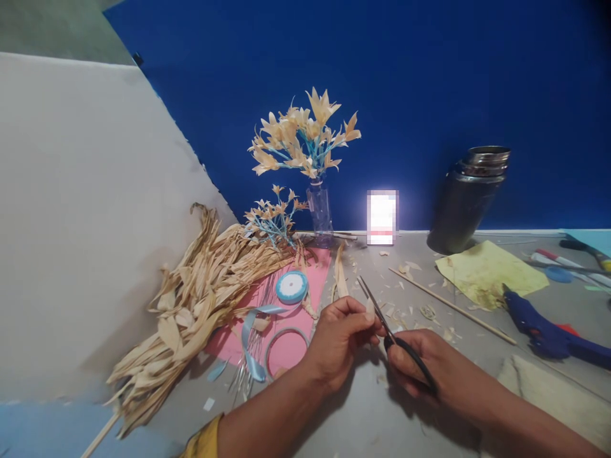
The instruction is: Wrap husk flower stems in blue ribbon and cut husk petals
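Black-handled scissors [414, 357] are gripped in my right hand [424, 356], their blades pointing up and to the left. My left hand [346, 331] pinches a small pale piece of dried husk [370, 310] between thumb and fingers, right beside the blades. Whether the blades are cutting into the piece I cannot tell. Just beyond my left hand a longer strip of husk [340, 273] lies on the table. To the left, a roll of light blue ribbon [291, 287] and a ring-shaped roll of tape [268, 351] rest on a pink sheet [238, 337].
A large bundle of dried husks [191, 312] lies at the left. Husk flowers [305, 137] stand in a clear bottle [319, 213] at the back. On the right are a dark flask [465, 203], a yellow sheet [491, 270], a thin stick [451, 305] and a blue glue gun [539, 324].
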`<state>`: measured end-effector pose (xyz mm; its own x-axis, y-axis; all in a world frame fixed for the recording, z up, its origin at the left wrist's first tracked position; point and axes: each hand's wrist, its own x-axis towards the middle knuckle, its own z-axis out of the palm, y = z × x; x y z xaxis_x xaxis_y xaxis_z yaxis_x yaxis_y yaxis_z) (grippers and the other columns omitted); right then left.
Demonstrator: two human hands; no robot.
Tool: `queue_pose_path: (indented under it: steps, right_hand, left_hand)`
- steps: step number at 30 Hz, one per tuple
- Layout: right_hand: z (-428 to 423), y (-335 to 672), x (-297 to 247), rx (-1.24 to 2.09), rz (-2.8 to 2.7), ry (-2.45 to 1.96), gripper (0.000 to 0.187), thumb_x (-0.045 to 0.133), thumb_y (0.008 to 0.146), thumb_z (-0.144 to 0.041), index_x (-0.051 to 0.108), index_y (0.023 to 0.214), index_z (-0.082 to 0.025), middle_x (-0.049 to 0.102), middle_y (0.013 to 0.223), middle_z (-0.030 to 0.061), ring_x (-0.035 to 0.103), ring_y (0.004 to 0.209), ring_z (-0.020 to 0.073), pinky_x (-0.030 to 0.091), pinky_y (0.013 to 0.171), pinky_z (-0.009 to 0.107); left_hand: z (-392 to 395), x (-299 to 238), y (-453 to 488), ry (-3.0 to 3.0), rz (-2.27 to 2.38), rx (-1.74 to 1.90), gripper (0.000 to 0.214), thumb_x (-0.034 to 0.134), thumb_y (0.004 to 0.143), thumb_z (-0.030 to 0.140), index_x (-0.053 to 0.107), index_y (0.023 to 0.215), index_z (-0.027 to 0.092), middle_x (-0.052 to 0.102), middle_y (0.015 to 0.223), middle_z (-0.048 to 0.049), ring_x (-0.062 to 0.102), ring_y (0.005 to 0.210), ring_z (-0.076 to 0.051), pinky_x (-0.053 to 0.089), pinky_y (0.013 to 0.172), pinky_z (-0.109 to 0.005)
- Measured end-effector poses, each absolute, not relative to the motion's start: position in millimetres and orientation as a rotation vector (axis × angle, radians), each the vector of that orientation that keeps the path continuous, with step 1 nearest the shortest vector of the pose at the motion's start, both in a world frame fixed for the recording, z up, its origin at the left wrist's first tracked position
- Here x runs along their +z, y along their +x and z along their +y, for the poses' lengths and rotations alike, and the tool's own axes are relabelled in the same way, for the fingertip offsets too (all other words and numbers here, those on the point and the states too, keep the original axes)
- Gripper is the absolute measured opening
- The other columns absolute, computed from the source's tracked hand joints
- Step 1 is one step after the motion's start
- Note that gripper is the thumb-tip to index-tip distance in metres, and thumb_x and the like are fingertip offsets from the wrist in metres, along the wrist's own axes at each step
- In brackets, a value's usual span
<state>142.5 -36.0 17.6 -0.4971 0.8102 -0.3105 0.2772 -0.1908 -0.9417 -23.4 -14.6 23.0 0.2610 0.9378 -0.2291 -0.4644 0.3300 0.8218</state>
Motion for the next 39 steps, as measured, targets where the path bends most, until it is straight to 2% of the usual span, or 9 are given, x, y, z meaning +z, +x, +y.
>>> queue_pose_path:
  steps: [5,11,17,28,39]
  right_hand:
    - [-36,143,19,1.731,-1.647,-1.305,0.049,0.055,0.083,-0.055,0.042,0.05,-0.021,0.036,0.042,-0.0062,0.029,0.041,0.007,0.02,0.042,0.023]
    - [-35,147,17,1.737,-1.65,-1.355,0.051,0.055,0.082,-0.062,0.048,0.053,-0.021,0.038,0.041,-0.006,0.03,0.038,0.0074,0.019,0.04,0.024]
    - [-30,150,21,1.65,-1.756,-1.292,0.048,0.055,0.082,-0.061,0.048,0.056,-0.02,0.052,0.051,-0.0003,0.041,0.047,0.0101,0.029,0.044,0.023]
    - [-31,150,26,1.654,-1.797,-1.402,0.041,0.052,0.08,-0.049,0.046,0.05,-0.021,0.046,0.044,-0.0017,0.037,0.041,0.0089,0.025,0.042,0.023]
    - [-31,154,17,1.651,-1.825,-1.414,0.041,0.051,0.084,-0.044,0.049,0.051,-0.02,0.045,0.043,-0.0029,0.036,0.042,0.0083,0.024,0.043,0.023]
  left_hand:
    - [-13,24,-25,0.722,0.802,1.058,0.017,0.071,0.068,0.017,0.055,0.066,0.016,0.067,0.067,-0.0025,0.061,0.063,-0.013,0.044,0.062,-0.024]
    - [-12,23,-27,0.719,0.803,1.041,0.017,0.07,0.066,0.017,0.052,0.068,0.017,0.067,0.069,-0.0023,0.063,0.064,-0.014,0.044,0.059,-0.024]
    - [-11,21,-28,0.727,0.82,1.005,0.017,0.068,0.065,0.017,0.053,0.072,0.018,0.063,0.059,0.0007,0.057,0.052,-0.012,0.045,0.057,-0.025]
    - [-11,20,-28,0.727,0.744,0.989,0.014,0.062,0.063,0.014,0.051,0.069,0.02,0.053,0.051,0.0039,0.046,0.046,-0.011,0.039,0.052,-0.024]
    - [-11,23,-28,0.729,0.708,0.976,0.013,0.061,0.063,0.014,0.05,0.066,0.019,0.049,0.049,0.0044,0.042,0.045,-0.01,0.036,0.05,-0.025]
